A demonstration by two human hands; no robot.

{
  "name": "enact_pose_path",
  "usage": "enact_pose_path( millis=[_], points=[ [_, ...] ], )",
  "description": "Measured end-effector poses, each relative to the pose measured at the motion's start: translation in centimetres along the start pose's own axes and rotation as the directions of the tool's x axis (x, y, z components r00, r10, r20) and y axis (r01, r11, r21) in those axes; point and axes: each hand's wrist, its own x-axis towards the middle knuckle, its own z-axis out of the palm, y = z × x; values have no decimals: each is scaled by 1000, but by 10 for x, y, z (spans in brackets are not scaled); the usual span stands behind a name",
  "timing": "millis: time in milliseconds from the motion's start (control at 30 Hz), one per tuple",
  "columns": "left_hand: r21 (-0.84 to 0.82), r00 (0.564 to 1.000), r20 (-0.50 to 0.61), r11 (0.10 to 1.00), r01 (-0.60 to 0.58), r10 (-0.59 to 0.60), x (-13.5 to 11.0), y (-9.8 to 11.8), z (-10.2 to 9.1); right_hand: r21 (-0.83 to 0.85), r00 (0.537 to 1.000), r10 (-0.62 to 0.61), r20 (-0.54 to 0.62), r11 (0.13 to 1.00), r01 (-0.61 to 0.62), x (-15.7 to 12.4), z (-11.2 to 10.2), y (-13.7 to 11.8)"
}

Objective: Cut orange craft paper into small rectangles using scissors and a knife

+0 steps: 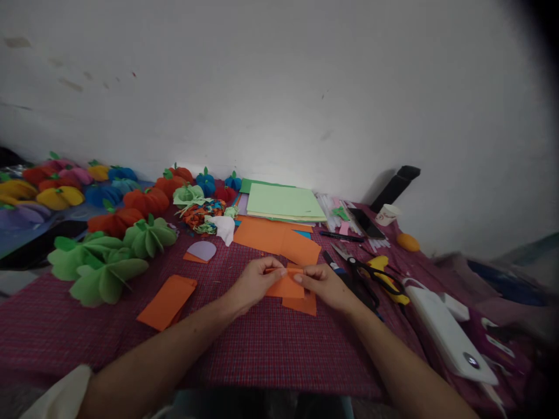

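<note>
My left hand (255,282) and my right hand (325,285) both pinch a small folded piece of orange paper (289,286) just above the red checked cloth (271,343). The thumbs press on its top edge, one from each side. Under it lies another orange scrap (301,304). A larger orange sheet (277,238) lies flat just beyond my hands. An orange rectangle (167,301) lies to the left of my left forearm.
Paper pumpkins in green (102,262), orange (146,201), yellow and blue fill the left. A stack of light green paper (283,202) lies at the back. Scissors (364,276), a yellow-handled tool (388,280), a pen (340,236), a phone (367,223) and a white device (445,331) lie at the right.
</note>
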Motion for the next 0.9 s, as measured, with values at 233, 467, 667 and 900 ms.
enact_pose_path(
  millis=[233, 467, 667, 900],
  points=[
    [-50, 999, -48, 999, -6, 3, 2, -1, 0, -7, 997, 26, 73, 1000, -25, -3, -1, 0],
    [-215, 996, -49, 975, 62, -74, -1, 5, 1, 32, 999, 33, 15, 999, -33, -1, -2, 2],
    [-236, 980, -5, 952, 193, -200, -2, 12, -2, 55, 989, 38, -143, 998, -31, 3, -7, 1],
    [77, 992, -78, 991, 107, -101, 1, 0, -2, 3, 981, 27, -193, 1000, -27, 4, -8, 0]
  ],
)
